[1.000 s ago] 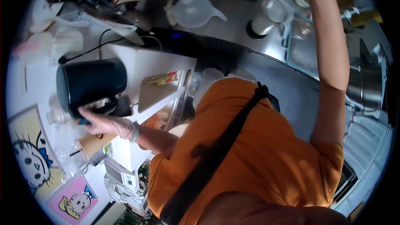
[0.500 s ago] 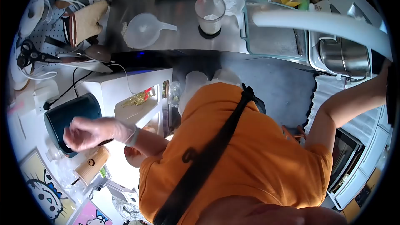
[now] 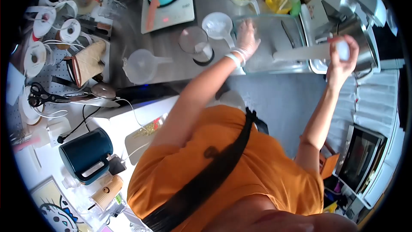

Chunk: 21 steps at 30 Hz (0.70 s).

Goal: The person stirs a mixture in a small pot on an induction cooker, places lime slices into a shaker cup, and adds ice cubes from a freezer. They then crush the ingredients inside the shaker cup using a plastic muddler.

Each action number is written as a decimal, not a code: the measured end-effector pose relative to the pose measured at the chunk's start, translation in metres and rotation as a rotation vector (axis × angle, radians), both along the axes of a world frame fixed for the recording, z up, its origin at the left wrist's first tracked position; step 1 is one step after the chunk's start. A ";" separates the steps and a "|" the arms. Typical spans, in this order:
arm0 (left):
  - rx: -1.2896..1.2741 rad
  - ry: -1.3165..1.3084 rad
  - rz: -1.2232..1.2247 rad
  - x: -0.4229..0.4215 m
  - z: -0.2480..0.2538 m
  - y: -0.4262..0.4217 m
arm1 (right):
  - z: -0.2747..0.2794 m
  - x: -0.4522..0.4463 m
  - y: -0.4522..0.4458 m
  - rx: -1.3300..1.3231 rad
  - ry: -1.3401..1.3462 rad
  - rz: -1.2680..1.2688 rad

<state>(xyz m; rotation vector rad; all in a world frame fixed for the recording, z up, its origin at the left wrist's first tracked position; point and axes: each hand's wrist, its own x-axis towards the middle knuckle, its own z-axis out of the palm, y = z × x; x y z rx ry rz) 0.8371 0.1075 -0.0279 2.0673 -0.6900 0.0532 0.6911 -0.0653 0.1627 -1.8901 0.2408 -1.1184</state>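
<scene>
The right hand holds the thick end of a long white stick; its thumb and fingers are closed around it. The stick lies across the view toward the left, with its thin end over the glass tray. A metal pot is just beside this hand. The left hand is over the left end of the tray, with the fingers stretched and the thumb apart. I see nothing in its grip, and I cannot tell if it touches the glass. Near it are a white bowl with a handle and a clear cup. A knife lies inside the tray.
</scene>
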 end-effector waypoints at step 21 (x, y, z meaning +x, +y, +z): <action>0.758 -0.227 -0.073 0.047 -0.039 -0.047 | -0.016 -0.017 0.026 0.051 -0.208 -0.212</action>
